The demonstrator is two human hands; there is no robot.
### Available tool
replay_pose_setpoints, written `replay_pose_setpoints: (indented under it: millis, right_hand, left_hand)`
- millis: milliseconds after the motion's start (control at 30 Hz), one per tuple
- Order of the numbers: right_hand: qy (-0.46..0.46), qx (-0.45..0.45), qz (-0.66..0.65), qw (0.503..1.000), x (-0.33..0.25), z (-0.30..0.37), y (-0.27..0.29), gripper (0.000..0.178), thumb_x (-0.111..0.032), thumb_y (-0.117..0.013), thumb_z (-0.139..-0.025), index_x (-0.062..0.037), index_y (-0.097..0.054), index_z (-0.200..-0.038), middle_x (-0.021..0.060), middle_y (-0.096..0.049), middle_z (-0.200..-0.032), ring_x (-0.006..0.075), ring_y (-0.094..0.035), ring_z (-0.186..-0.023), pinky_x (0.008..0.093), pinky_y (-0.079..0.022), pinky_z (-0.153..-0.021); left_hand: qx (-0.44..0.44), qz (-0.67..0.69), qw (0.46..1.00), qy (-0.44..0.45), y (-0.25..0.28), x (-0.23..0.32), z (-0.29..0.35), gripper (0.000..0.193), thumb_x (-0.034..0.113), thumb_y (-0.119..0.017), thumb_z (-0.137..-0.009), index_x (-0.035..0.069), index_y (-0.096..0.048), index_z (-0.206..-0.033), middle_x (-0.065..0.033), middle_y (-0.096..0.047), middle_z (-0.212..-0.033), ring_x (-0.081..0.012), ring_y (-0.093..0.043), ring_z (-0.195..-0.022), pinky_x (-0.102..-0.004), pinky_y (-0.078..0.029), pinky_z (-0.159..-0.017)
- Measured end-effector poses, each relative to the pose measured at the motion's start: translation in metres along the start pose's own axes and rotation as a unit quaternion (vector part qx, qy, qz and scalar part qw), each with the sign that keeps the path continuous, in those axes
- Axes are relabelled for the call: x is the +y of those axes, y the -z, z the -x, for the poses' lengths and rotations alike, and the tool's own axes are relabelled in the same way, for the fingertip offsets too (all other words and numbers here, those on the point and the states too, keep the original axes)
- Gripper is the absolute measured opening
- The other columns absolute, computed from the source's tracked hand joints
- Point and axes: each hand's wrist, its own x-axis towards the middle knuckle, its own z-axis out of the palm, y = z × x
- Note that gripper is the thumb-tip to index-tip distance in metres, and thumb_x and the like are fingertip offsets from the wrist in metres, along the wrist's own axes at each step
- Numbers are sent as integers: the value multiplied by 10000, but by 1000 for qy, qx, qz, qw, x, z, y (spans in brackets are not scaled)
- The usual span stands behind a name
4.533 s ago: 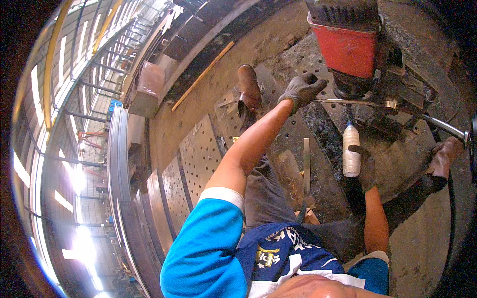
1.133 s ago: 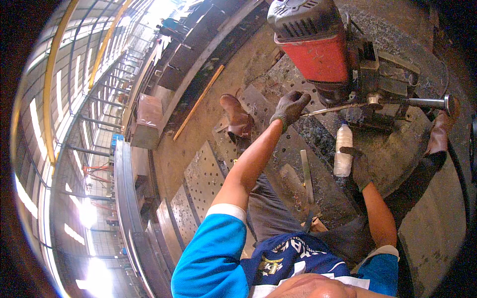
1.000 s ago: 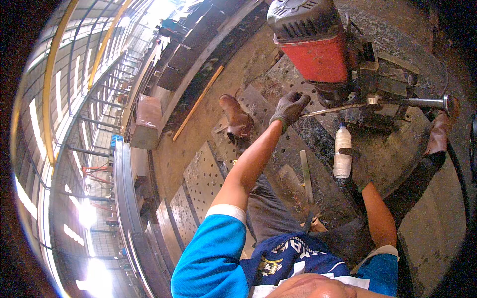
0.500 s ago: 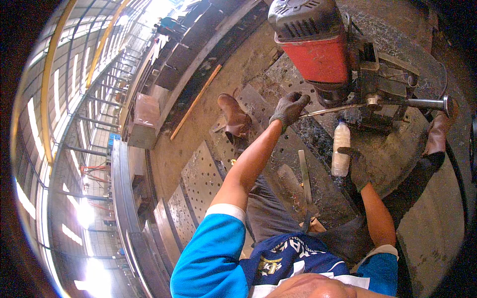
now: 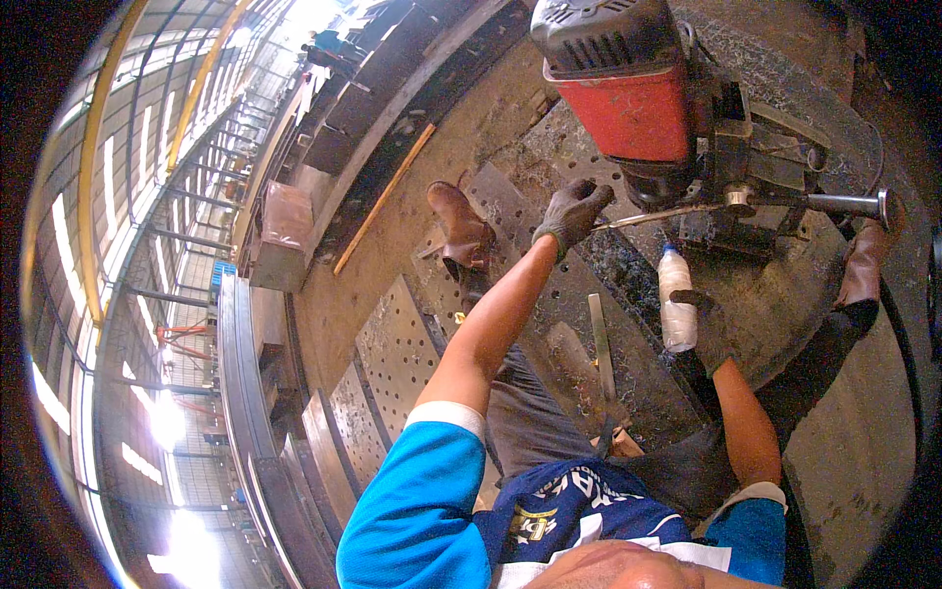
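My gloved left hand is closed around the end of a metal feed lever that runs to the hub of a red and dark grey drilling machine. In my gloved right hand is a plastic bottle with whitish contents and a blue cap. The bottle's cap end points up toward the machine's base, just below the lever. Beneath the machine lies a steel plate strewn with metal shavings; the drill tip itself is hidden.
Perforated steel plates lie to the left, near my boot. A flat metal strip rests before me. Farther left are a wooden stick and long steel beams. A black cable curves at the right.
The bottle and my right hand have shifted slightly to the right and down, and the bottle's blue cap now shows more clearly. My left hand stays on the lever.
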Motion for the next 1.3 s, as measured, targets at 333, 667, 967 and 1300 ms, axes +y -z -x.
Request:
replay_pose_setpoints:
  millis: [333, 667, 967, 1300]
  right_hand:
    - [21, -3, 9, 1000, -15, 5, -3, 314, -237, -498, -1048, -130, -778, -1142, 100, -724, -1153, 205, -679, -967, 358, -580, -867]
    - [15, 1, 14, 1000, -7, 2, 1, 311, -231, -501, -1047, -115, -777, -1128, 98, -725, -1119, 207, -685, -930, 357, -588, -838]
    - [19, 6, 21, 1000, -2, 0, 1, 308, -225, -503, -1047, -101, -776, -1116, 97, -727, -1088, 208, -690, -897, 356, -596, -812]
    - [23, 10, 23, 999, 2, -6, 1, 306, -219, -506, -1046, -86, -776, -1102, 96, -728, -1055, 210, -696, -860, 355, -605, -783]
  left_hand:
    - [9, -28, 999, -14, -4, -10, -8, 531, 499, -656, -957, 9, -723, -1150, -135, -757, -1023, -219, -688, -870, -375, -535, -794]
    - [-18, 6, 999, 27, -5, -4, -6, 637, 534, -655, -912, 9, -685, -1271, -193, -713, -1228, -289, -690, -1079, -390, -520, -938]
    - [-39, 13, 998, 53, -6, -11, -13, 787, 572, -679, -877, -7, -601, -1403, -223, -664, -1359, -323, -663, -1225, -394, -509, -1018]
    - [-40, 29, 997, 52, -8, -11, -12, 809, 558, -681, -885, -23, -566, -1437, -216, -655, -1378, -312, -658, -1233, -375, -500, -1034]
